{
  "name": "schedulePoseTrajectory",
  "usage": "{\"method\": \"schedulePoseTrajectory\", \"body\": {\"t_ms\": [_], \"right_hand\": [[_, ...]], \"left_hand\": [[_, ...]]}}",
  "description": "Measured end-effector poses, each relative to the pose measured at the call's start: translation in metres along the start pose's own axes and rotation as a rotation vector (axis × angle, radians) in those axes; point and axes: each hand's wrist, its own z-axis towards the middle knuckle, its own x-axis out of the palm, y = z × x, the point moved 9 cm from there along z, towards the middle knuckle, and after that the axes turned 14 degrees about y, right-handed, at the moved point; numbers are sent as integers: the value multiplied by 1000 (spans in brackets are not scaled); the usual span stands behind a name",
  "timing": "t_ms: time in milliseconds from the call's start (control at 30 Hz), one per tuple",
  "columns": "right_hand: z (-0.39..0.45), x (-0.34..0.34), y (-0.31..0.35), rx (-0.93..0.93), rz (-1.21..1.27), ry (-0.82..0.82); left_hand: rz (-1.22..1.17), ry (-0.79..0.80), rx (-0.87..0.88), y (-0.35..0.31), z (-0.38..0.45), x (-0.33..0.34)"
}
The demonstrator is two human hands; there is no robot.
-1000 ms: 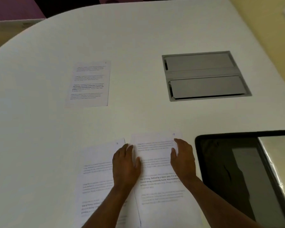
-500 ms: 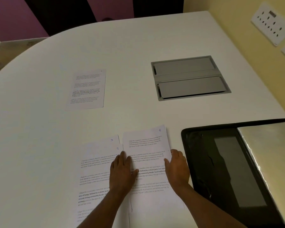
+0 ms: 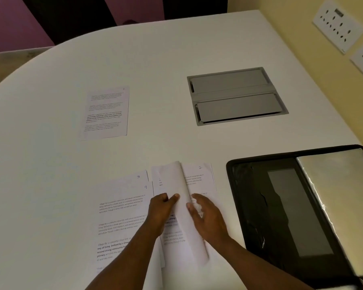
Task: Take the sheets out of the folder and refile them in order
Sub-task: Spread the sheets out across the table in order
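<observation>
A top sheet is held curled over, its blank back showing, above the near-right stack of sheets on the white table. Its edge is pinched by the left hand between thumb and fingers, while the right hand is laid just beside the fold with fingers loosely spread; whether the paper is touched by them cannot be told through the blur. The page exposed beneath is marked 2. Just to the left, a second pile is seen, with corners marked 3 and 9. A single sheet lies well apart, farther back. The black folder is lying open to the right, beside a grey cable hatch.
</observation>
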Motion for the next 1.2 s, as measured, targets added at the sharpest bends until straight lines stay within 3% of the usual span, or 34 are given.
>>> {"method": "schedulePoseTrajectory", "body": {"t_ms": [100,167,233,700,833,1200], "right_hand": [[-2,-34,-26,257,-223,-197],[-1,-42,-41,463,-339,-147],[5,-41,-43,515,-374,-85],[38,-45,-29,388,-246,-92],[44,-51,-15,338,-357,-124],[50,-39,-18,315,-564,28]], "left_hand": [[-42,-34,-46,6,5,-3],[-60,-35,-48,5,7,0],[-52,-27,-37,3,8,3],[117,-56,-14,-1,14,5],[144,-41,-10,-5,15,10],[232,-44,41,-14,18,24]]}}
